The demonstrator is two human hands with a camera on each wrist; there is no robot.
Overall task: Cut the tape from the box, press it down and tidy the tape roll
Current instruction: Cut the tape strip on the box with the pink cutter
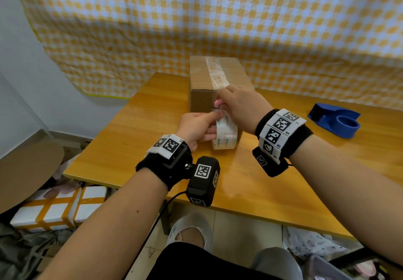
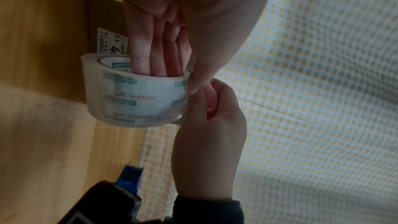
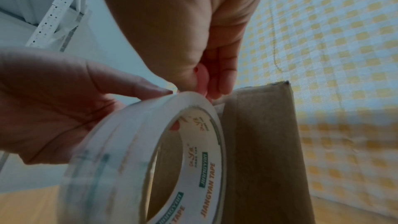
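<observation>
Your left hand (image 1: pixel 197 127) grips the tape roll (image 1: pixel 225 134), fingers through its core, against the box (image 1: pixel 204 79) front on the surface (image 1: pixel 135 131). Your right hand (image 1: pixel 242 107) pinches a small pink cutter (image 1: pixel 218 103). Keep the tape taut and slice beside the roll.

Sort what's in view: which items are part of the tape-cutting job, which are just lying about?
In the job:
- cardboard box, taped along its top
- tape roll, in the left hand
- small pink cutter, in the right hand

Lying about:
- blue tape dispenser on the wooden table
- taped white boxes on the floor
- checked cloth behind
</observation>
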